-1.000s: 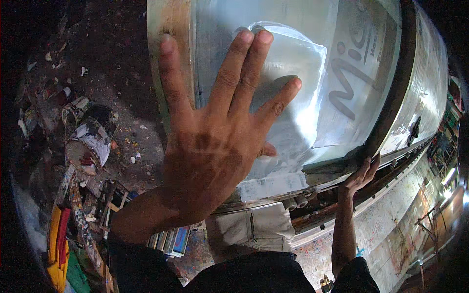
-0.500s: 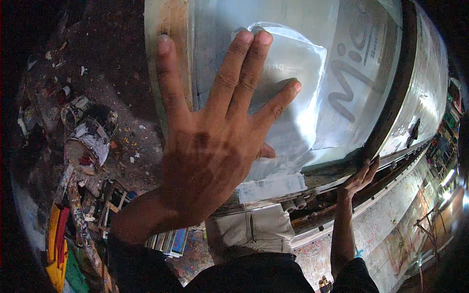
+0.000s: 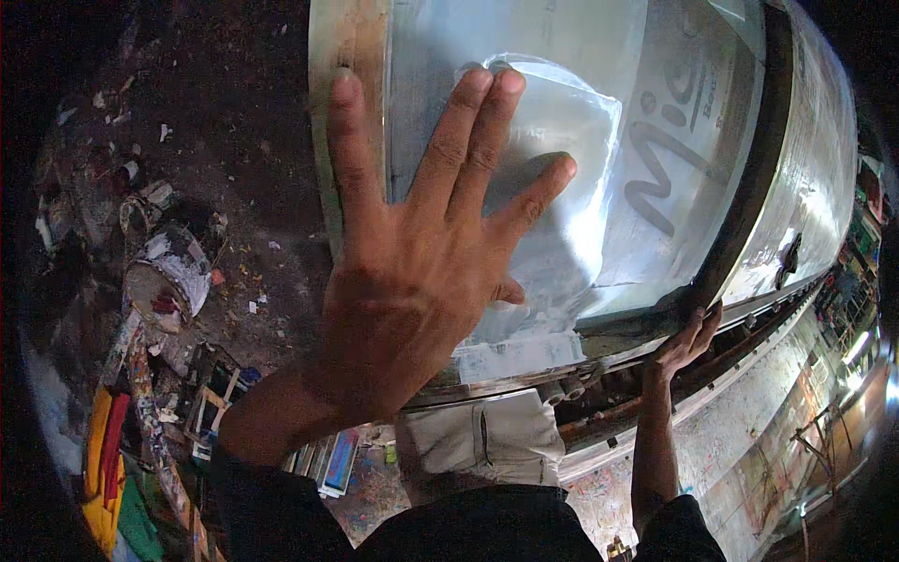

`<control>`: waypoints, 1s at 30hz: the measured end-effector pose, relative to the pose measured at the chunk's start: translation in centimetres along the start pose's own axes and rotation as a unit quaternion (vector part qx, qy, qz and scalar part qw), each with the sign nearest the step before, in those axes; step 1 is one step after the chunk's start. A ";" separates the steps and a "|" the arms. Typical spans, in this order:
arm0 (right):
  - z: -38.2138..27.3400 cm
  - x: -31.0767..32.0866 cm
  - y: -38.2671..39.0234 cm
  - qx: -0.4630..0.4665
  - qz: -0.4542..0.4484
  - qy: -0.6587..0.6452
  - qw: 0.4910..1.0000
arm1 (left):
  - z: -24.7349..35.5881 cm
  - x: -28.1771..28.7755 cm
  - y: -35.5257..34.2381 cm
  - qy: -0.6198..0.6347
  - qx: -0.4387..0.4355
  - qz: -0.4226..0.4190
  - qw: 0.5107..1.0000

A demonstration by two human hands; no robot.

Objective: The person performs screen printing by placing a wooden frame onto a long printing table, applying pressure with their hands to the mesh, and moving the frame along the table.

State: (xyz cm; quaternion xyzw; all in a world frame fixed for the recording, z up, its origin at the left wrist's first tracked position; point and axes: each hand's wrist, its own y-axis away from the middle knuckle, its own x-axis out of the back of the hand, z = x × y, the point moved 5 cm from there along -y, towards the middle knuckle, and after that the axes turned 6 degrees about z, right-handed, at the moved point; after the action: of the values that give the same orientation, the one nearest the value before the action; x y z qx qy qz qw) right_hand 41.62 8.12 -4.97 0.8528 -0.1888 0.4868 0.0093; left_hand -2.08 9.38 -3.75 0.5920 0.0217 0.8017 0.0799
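Note:
My left hand point(image 3: 412, 253) is spread wide over a pale, glossy work surface point(image 3: 431, 47), fingers pointing away from me. Beneath and beside it is a translucent sheet point(image 3: 571, 131), with bright reflections along its creased right edge. The frames do not show whether the palm presses on it. Farther right, my right hand point(image 3: 682, 347) rests against the near edge of the surface, fingers stretched out, at the near end of a dark strip point(image 3: 749, 187). Its thumb is hidden. Large grey lettering point(image 3: 655, 178) shows between the sheet and the strip.
A wooden border point(image 3: 348, 37) runs along the surface's left side. Left on the littered floor are a paint-crusted bucket point(image 3: 173, 272), a stained pole point(image 3: 154, 440) and yellow and red pieces point(image 3: 105, 440). A beige cloth point(image 3: 478, 436) hangs at the near edge. Another glossy panel point(image 3: 815, 159) lies right.
The view has shifted slightly, so the surface's left border appears farther right. My left hand remains spread, slightly farther right in view. My right hand stays at the edge.

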 end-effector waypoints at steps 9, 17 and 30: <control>-1.1 -0.5 0.4 0.029 -0.009 -0.032 0.999 | 0.1 0.1 0.3 0.032 -0.002 -0.010 0.999; -1.1 -0.7 0.3 -0.002 -0.013 -0.029 0.999 | -0.8 2.2 1.3 0.116 -0.004 0.209 0.971; 0.3 1.7 -3.6 0.051 -0.013 -0.050 0.997 | -0.3 5.1 2.1 0.077 0.288 0.309 0.903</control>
State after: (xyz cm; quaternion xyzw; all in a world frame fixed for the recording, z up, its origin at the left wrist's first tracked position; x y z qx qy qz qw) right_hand 43.86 10.90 -3.10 0.8777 -0.1531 0.4525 -0.0377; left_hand -4.01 8.16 1.30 0.5029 0.0742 0.7879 -0.3476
